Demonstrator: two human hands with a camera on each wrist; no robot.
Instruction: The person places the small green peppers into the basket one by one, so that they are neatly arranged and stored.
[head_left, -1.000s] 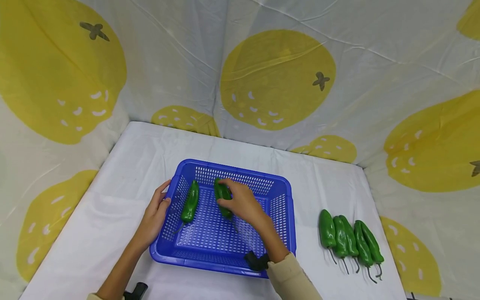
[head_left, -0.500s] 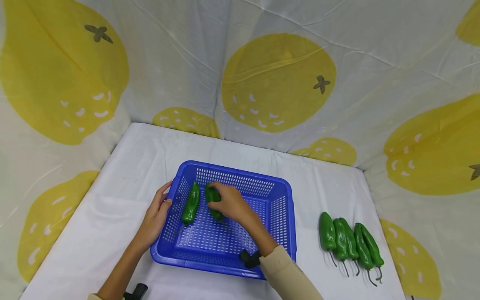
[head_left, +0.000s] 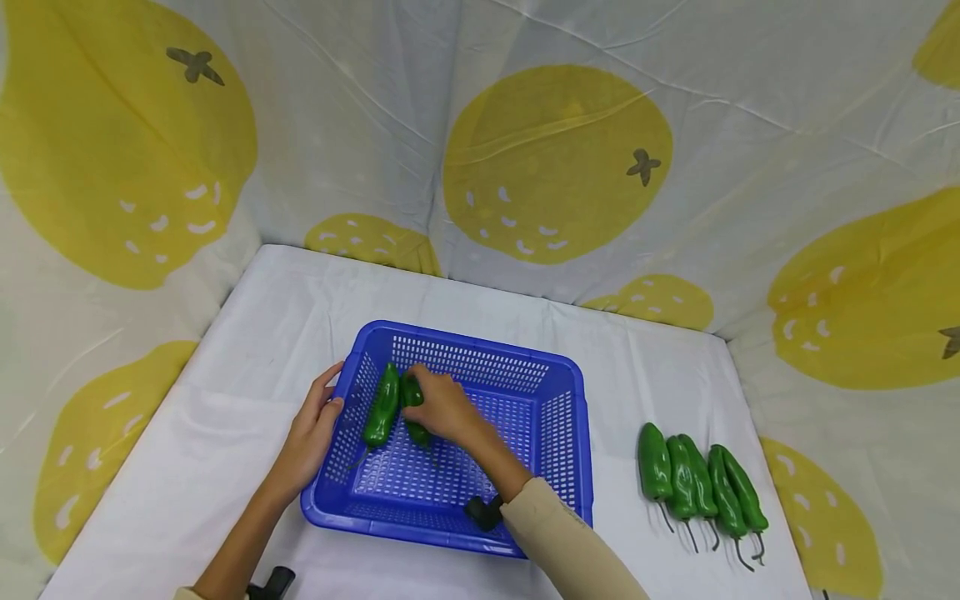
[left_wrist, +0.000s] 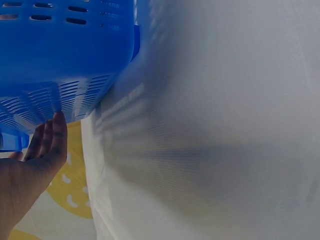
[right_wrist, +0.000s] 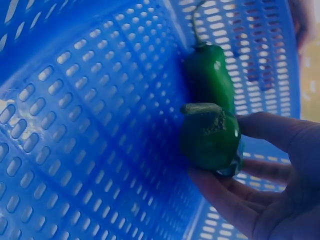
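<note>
My left hand (head_left: 311, 429) rests against the left side of a blue plastic basket (head_left: 412, 525). In the left wrist view, its extended fingers (left_wrist: 59, 132) touch the slotted outer wall below the rim. Inside the basket, my right hand (head_left: 444, 408) grips a long green pepper (head_left: 417, 432) between thumb and fingers, stem end toward me. The hand partly covers it from above. A second green pepper (head_left: 382, 407) lies along the basket's left wall, close beside the held one. Seen from the right wrist, the held pepper (right_wrist: 207, 142) overlaps this other pepper (right_wrist: 212, 70).
Several green peppers (head_left: 682, 479) lie side by side, stems toward me, on the white table cover (head_left: 622, 392) right of the basket. Behind the table hangs a pale cloth (head_left: 360, 100) printed with yellow fruit. A dark wrist mount (head_left: 483, 511) sits over the basket's front part.
My right hand has slid the gripped pepper leftward across the basket, up beside the pepper at the left wall. The left hand stays against the basket.
</note>
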